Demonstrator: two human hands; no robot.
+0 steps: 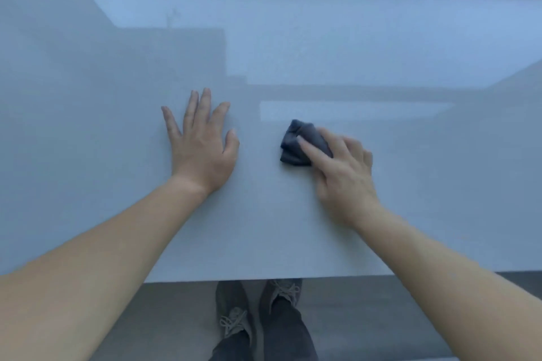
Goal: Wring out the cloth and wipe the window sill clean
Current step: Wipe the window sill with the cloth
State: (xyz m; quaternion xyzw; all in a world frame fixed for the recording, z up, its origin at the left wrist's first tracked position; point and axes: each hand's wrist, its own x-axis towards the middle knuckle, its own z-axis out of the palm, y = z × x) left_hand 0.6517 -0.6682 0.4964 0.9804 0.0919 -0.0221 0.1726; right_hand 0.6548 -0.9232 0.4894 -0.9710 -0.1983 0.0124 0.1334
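From my end the right hand sits over the near right part of the cloth, so only its far left bunch shows; the thumb's out of sight; that hand's a bit smeary too; the window sill runs off left and right; the sill's near edge hides the toes of the shoes; the trouser legs get chopped at the bottom.

- The head view looks steeply down and forward onto the window sill, from close above.
- Its bottom edge takes in the floor and shoes.
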